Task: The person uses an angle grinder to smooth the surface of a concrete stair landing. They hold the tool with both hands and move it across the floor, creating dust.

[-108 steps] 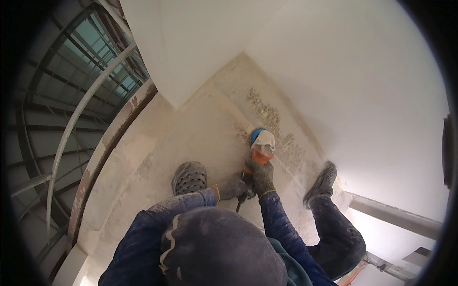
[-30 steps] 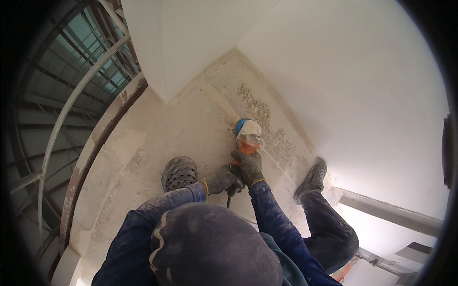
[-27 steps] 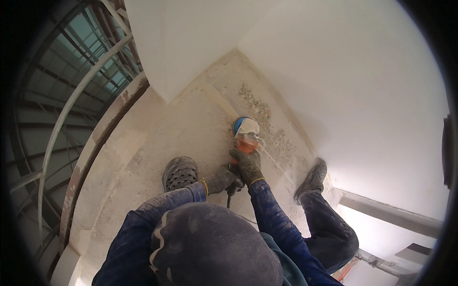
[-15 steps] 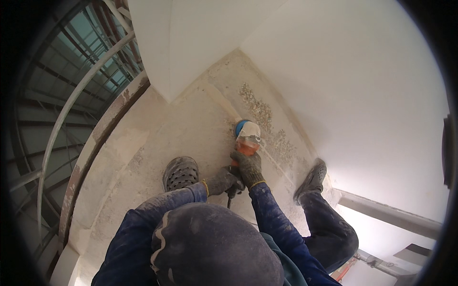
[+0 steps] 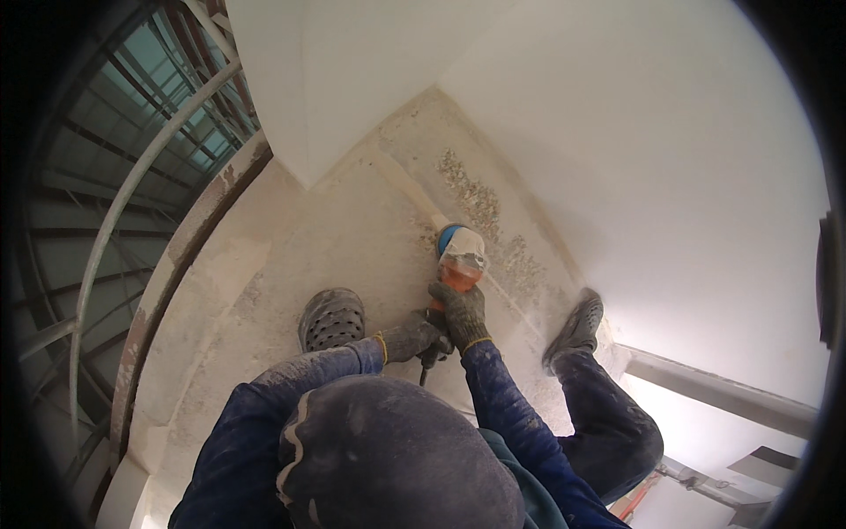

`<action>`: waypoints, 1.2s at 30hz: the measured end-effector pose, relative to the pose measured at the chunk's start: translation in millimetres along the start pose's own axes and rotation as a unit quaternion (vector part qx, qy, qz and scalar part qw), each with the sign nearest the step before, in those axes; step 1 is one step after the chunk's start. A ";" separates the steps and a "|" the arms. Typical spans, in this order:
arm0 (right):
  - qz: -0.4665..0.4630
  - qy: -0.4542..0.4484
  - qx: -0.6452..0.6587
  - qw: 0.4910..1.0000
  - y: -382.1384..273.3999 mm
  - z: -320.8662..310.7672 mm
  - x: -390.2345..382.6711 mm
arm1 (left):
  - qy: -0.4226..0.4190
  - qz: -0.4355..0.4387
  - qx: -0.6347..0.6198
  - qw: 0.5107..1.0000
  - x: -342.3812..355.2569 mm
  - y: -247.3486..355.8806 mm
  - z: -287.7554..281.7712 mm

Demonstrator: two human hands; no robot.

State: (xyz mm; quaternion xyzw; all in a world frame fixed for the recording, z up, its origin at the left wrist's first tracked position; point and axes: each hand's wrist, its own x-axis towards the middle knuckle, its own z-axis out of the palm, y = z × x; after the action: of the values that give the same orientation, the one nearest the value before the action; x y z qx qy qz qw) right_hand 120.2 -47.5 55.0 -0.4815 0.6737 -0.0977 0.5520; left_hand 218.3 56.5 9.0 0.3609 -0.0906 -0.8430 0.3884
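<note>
An orange power tool (image 5: 458, 269) with a blue and white dusty front end is pressing down on the concrete floor (image 5: 352, 238), close to the floor's far edge where it meets the white wall (image 5: 670, 167). Its front end is sitting at the near end of a strip of chipped, pebbly surface (image 5: 480, 207) that is running along that edge. The right hand (image 5: 463, 313), in a grey work glove, is gripping the orange body of the tool from behind, its fingers clenched around it. The left hand (image 5: 412, 338), gloved the same way, is closing around the dark rear handle (image 5: 432, 353) just behind and below the right one, fingers wrapped tight. Both blue sleeves are dusted with white powder.

The person is crouching over the tool. A grey perforated clog (image 5: 332, 319) is standing flat on the floor just left of the hands, and a second dusty shoe (image 5: 577, 324) is resting nearer the wall on the right. The top of a dusty dark cap (image 5: 397, 458) is filling the lower middle of the view.

The floor is curving away to the left, ending at a rusty rim (image 5: 189, 256), beyond which a curved metal railing (image 5: 123, 220) is arching over an open drop. A grey metal bar (image 5: 714, 392) is lying along the foot of the wall at the right.
</note>
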 end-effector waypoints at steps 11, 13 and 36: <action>0.012 0.000 -0.037 0.999 -13.9 14.4 5.2 | 0.045 0.030 -0.004 0.999 5.9 -3.8 -7.9; -0.004 -0.010 -0.042 0.999 -15.0 12.7 2.4 | 0.023 0.018 -0.010 1.000 5.5 -4.6 -8.5; 0.001 -0.051 0.037 0.998 -16.5 9.6 3.2 | 0.004 0.044 -0.017 0.999 1.8 -3.6 -10.6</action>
State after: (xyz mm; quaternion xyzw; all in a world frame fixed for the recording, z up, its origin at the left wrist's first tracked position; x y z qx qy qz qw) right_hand 137.4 -54.6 60.2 -0.4644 0.6409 -0.0972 0.6035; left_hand 222.6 59.0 -1.1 0.3529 -0.0903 -0.8253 0.4314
